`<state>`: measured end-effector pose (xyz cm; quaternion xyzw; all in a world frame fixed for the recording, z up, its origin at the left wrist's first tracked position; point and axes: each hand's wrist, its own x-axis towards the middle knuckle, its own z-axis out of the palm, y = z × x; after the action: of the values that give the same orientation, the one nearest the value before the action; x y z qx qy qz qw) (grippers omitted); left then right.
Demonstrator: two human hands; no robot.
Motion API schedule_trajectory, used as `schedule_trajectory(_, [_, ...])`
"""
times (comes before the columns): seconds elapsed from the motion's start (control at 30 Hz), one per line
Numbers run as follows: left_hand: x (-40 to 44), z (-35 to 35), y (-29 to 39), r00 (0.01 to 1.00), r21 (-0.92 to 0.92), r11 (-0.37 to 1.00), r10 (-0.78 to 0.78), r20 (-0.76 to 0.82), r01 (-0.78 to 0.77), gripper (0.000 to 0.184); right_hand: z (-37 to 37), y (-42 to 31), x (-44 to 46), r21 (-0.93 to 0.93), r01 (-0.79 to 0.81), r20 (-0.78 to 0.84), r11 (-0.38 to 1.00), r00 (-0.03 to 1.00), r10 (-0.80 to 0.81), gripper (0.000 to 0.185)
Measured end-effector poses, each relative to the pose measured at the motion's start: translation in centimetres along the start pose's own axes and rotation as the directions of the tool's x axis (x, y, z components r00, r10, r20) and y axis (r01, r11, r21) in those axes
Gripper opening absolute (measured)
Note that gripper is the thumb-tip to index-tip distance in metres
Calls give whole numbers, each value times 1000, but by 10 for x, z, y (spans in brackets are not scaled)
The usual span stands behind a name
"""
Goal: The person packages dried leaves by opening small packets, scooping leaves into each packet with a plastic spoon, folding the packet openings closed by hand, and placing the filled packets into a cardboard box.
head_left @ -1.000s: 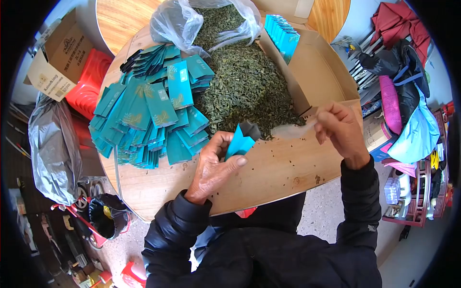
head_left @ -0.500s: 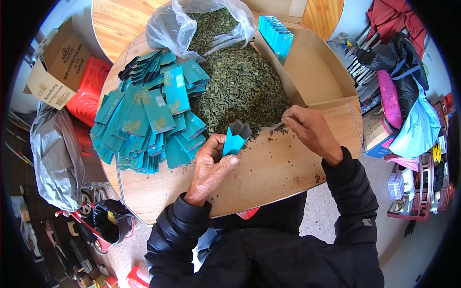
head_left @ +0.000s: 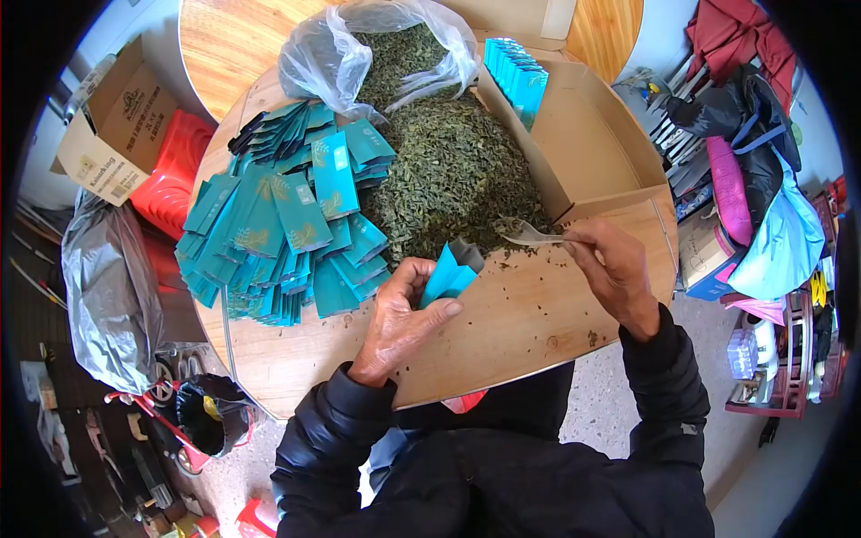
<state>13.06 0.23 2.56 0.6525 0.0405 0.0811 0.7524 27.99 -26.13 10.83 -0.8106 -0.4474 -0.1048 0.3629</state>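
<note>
My left hand (head_left: 404, 309) grips a teal foil sachet (head_left: 451, 276) upright, its silver-lined mouth gaping at the top. In my right hand (head_left: 612, 269) is a clear plastic spoon (head_left: 531, 235), pinched by its handle. The spoon's bowl lies at the lower right edge of a heap of dried tea leaves (head_left: 448, 170), with some leaves in or under it. Left of the heap, many flat teal sachets (head_left: 269, 220) with gold leaf prints are piled in overlapping layers.
A clear plastic bag (head_left: 314, 63) with more leaves lies behind the heap. At right, an open cardboard box (head_left: 605, 134) holds a row of teal sachets (head_left: 517, 81). Leaf crumbs dot the wooden table (head_left: 484, 350). Red stools (head_left: 179, 166) stand at left.
My right hand has shifted slightly right and down, and the spoon now shows at the heap's edge. The left hand with the sachet has moved a little right.
</note>
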Motion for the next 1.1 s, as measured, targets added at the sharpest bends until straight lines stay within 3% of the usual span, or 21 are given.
schedule_trajectory(0.13, [1, 1, 2, 999, 116, 993, -36, -16, 37, 41, -18, -14, 11, -13, 8, 38, 1000, 999, -8, 16])
schedule_trajectory(0.2, [2, 2, 4, 1000, 300, 954, 14, -10, -10, 44, -28, -24, 18, -22, 104, 89, 994, 991, -102, 16])
schedule_trajectory(0.33, [2, 2, 4, 1000, 320, 947, -13, -17, 18, 46, -39, -41, 36, -36, 211, 188, 977, 961, -201, 20])
schedule_trajectory(0.4, [3, 2, 4, 1000, 377, 926, 30, -10, -24, 48, -42, -51, 48, -73, 378, 356, 923, 874, -330, 26])
schedule_trajectory(0.43, [3, 3, 5, 999, 375, 927, 31, -11, -24, 48, -41, -54, 52, -74, 379, 359, 922, 873, -330, 26])
schedule_trajectory(0.5, [3, 3, 8, 1000, 393, 919, 22, -8, -17, 51, -38, -63, 59, -169, 535, 497, 828, 771, -397, 29])
schedule_trajectory(0.6, [2, 2, 9, 999, 404, 915, 32, -6, -27, 53, -34, -81, 67, -162, 611, 558, 775, 704, -439, 31])
schedule_trajectory(0.73, [2, 2, 8, 999, 376, 926, 31, -9, -25, 55, -33, -90, 67, -184, 645, 573, 742, 684, -452, 31])
schedule_trajectory(0.8, [3, 0, 2, 996, 421, 904, 88, -8, -77, 66, -33, -88, 67, -234, 633, 582, 738, 700, -415, 32])
schedule_trajectory(1.03, [2, 0, 5, 993, 368, 924, 121, -13, -108, 64, -39, -90, 60, -218, 618, 537, 756, 722, -436, 31])
schedule_trajectory(1.1, [1, 2, 7, 1000, 350, 936, 25, 16, -29, 56, -40, -90, 59, -197, 597, 511, 778, 740, -438, 31])
